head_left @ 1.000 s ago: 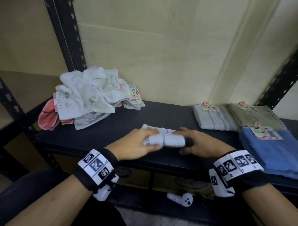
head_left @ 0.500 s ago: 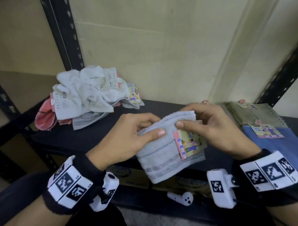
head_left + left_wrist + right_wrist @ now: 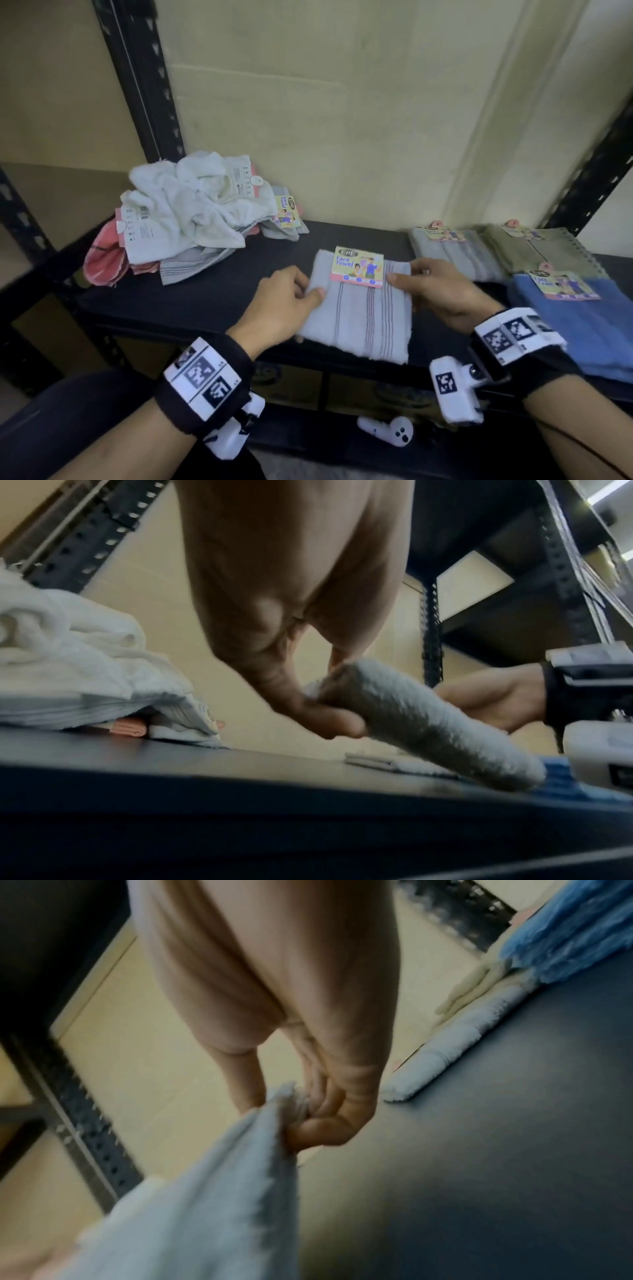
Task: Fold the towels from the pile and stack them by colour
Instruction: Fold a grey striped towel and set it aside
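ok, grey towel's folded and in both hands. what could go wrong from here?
1. The grey towel is held only by edge pinches from the left hand and right hand; a loose grip could let the fold open.
2. The grey stack abuts the green stack; a sloppy drop could straddle both colours.

We cannot see the left hand's [image 3: 286, 301] fingers under the folded grey towel [image 3: 359, 308], nor most of the right hand's [image 3: 435, 291]. The blue towel [image 3: 582, 325] runs off the picture's right edge at the shelf's [image 3: 205, 301] right end. In the pile [image 3: 185, 222], lower towels are mostly buried. Label print there is too small to read.
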